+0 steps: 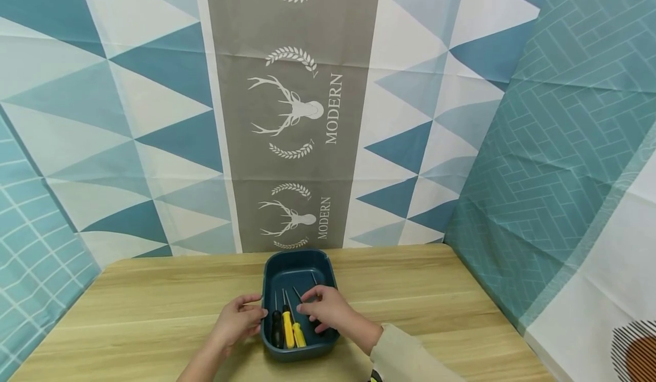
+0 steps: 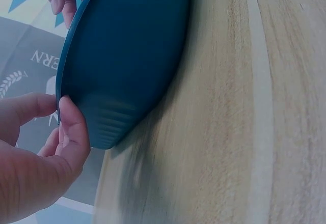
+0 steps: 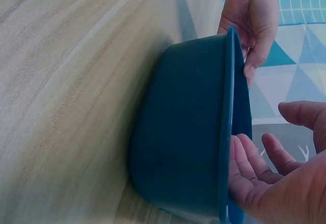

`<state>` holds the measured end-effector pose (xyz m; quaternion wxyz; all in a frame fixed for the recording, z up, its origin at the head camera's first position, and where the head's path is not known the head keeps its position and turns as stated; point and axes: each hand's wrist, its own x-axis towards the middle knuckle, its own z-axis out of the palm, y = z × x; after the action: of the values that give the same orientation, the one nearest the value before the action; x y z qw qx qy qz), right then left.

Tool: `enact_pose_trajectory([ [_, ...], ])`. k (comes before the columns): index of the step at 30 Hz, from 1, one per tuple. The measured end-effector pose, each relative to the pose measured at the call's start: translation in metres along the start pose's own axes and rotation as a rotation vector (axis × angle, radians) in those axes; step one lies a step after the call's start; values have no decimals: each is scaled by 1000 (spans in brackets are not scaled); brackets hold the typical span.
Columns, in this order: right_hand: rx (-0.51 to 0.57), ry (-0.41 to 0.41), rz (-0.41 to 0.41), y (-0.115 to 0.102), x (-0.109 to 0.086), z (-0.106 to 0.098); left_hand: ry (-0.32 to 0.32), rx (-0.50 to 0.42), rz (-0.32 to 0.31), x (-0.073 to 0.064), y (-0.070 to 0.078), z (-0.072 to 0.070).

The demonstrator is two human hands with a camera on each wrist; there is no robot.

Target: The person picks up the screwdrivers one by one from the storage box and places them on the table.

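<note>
A dark blue plastic basin (image 1: 299,354) stands on the wooden table. My left hand (image 1: 238,320) pinches its left rim between thumb and fingers, which the left wrist view shows closely. Inside lie a black-handled screwdriver (image 1: 278,329) and two yellow-handled screwdrivers, one longer (image 1: 288,329) and one shorter (image 1: 299,335). Two more thin shafts show beside my right hand (image 1: 330,309), their handles hidden beneath it. That hand reaches over the right rim, its fingers loosely bent inside the basin and the thumb held apart. Nothing is visible in its grasp in the right wrist view.
The wooden tabletop (image 1: 154,308) extends to both sides of the basin. Behind it hangs a patterned cloth (image 1: 292,160) with triangles and deer heads, and a teal cloth (image 1: 553,143) closes off the right side.
</note>
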<state>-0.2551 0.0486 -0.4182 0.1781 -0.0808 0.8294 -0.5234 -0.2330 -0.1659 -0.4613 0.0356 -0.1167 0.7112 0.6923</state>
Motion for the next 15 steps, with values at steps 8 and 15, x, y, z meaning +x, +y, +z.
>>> enact_pose_trajectory([
  [8, -9, -5, 8, 4, 2, 6, 5, 1, -1, -1, 1, 0],
  [15, -10, -20, 19, 8, 5, 9, -1, 6, -3, 0, 0, 0],
])
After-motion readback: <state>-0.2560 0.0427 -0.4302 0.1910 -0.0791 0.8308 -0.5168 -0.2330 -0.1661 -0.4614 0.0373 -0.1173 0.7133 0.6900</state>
